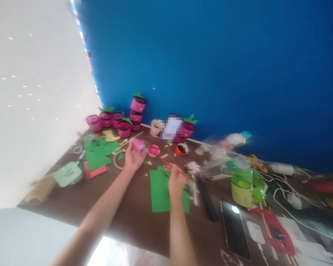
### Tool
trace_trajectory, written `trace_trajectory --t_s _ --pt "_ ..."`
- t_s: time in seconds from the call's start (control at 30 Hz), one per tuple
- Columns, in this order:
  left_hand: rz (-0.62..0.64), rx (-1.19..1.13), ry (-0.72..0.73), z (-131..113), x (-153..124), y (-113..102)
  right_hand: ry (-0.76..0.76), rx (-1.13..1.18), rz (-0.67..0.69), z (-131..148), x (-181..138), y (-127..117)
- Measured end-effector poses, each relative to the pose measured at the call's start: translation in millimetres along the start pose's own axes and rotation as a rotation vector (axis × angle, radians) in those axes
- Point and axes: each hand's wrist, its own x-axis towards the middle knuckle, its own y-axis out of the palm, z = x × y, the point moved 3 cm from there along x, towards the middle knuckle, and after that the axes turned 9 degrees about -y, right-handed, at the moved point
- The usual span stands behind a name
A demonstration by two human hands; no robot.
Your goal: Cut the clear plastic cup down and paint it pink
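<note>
My left hand (pixel 134 159) is wrapped round a pink cup (pixel 138 145), blurred and tipped on its side above the table. In my right hand (pixel 177 181) is a red-handled paintbrush (pixel 165 160), pinched between the fingers. The brush's far end reaches a small tub of pink paint (pixel 154 150) just right of the cup. Below the right hand lies a sheet of green paper (pixel 158 195). An orange pot with dark contents (pixel 181 149) stands to the right of the paint tub.
Several pink cups with green leaves (pixel 124 129) stand along the blue wall, some stacked. Cut green paper (pixel 98 153) and a tape ring (pixel 118 160) lie left. On the right are a black phone (pixel 235 229), a cut green bottle (pixel 242 184) and white cables (pixel 283 184).
</note>
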Motion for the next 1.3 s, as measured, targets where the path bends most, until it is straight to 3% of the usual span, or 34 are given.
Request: trace_trajectory --t_s 0.23,0.43,0.73,0.9,1.13,1.3 --pt "-0.054 -0.012 -0.007 -2 0 1 0.096 0.265 -0.023 -19 -1 -2" --pt "-0.033 0.004 0.001 -1 -3 4 0.219 0.408 -0.178 -17 -2 -3" --pt "-0.033 -0.039 0.056 -6 0 -2 0.237 0.381 -0.290 -17 -3 -6" --pt "-0.022 -0.045 0.061 -6 -2 0 0.206 0.555 -0.363 -14 -2 -11" --pt "0.021 -0.009 0.092 -5 -7 6 0.186 0.684 -0.254 -11 -3 -10" --pt "0.113 0.066 0.052 2 -8 7 0.289 0.763 -0.176 -12 -9 6"
